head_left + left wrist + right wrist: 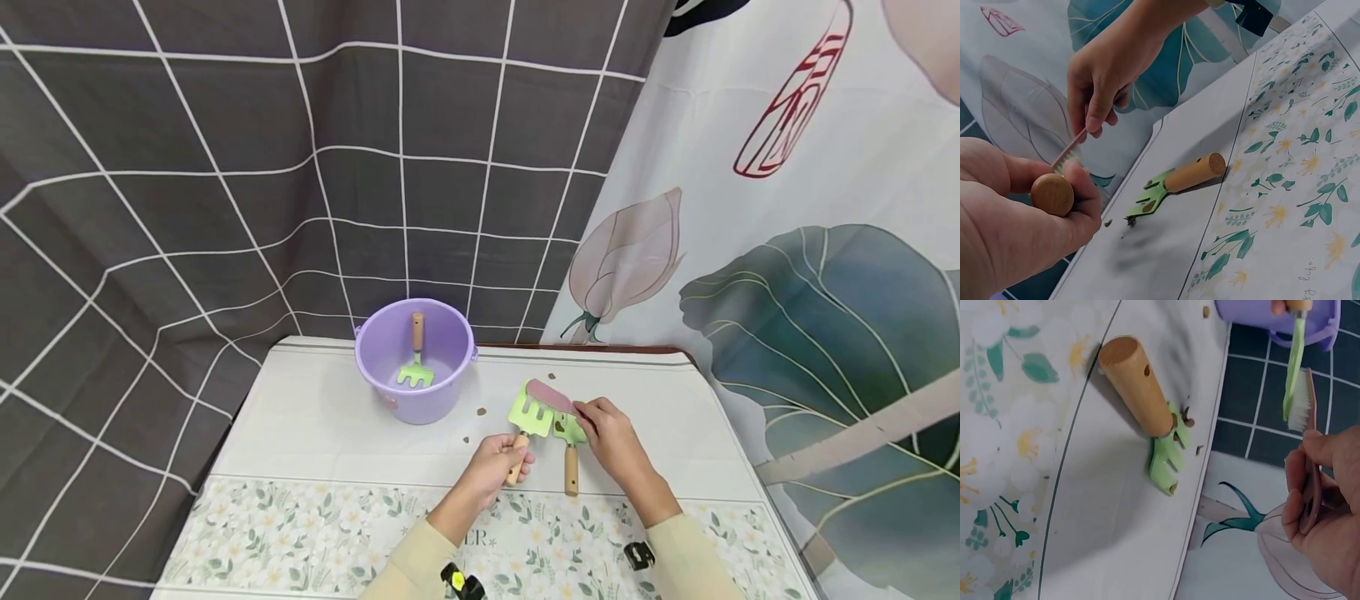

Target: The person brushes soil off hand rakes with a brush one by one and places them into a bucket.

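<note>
My left hand [489, 472] grips the wooden handle of a light green toy garden fork [529, 414], raised above the table with its head pointing away. My right hand [617, 442] holds a pink brush [551, 395] by its handle. In the right wrist view the brush's white bristles [1300, 403] lie against the flat of the fork's head. A second green garden fork [1159, 187] with a wooden handle lies on the table below the hands, brown crumbs on and beside its tines. A third, small green fork [416, 372] stands inside the purple bucket [427, 408].
The bucket stands at the table's back edge, left of the hands. Several brown crumbs [482, 411] are scattered on the white tabletop [300, 417]. A floral-printed strip [300, 533] runs along the near side. A dark grid curtain [337, 192] hangs behind the table.
</note>
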